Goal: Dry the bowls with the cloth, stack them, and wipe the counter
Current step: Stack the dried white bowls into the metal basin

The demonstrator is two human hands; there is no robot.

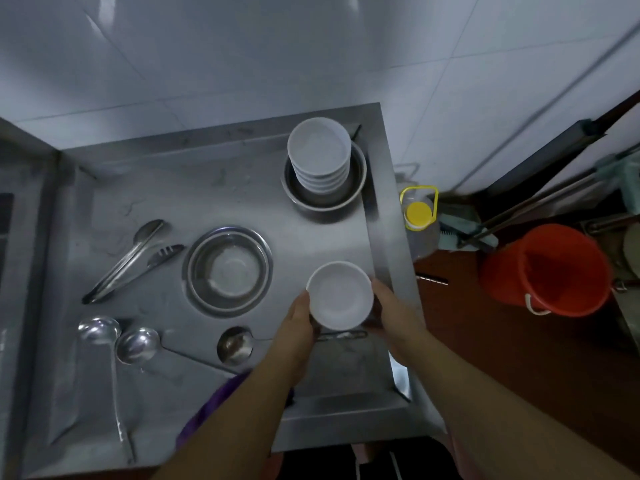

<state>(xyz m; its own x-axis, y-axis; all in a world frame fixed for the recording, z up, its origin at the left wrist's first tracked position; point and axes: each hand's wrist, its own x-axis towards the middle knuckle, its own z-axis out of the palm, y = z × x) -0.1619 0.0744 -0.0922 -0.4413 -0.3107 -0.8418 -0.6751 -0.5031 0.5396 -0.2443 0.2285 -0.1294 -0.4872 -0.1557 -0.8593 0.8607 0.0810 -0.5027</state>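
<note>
The person is holding one white bowl just above the steel worktop, near its right edge. The left hand is gripping the bowl's left side, thumb at the rim; the right hand is gripping its right side, fingers curled under it. Both grips are therefore grasping the bowl, neither released.

A stack of white bowls is standing in a metal basin at the far right corner, well apart from the held bowl. This suggests that stacking is well advanced and that the held bowl is likely the next to join it.

The purple cloth is lying at the near edge, partly hidden beneath the left forearm; neither hand is holding it. Whether the held bowl is already dry cannot be told.

Another metal bowl, tongs and ladles are lying across the worktop. The wiping appears to be outstanding.
</note>
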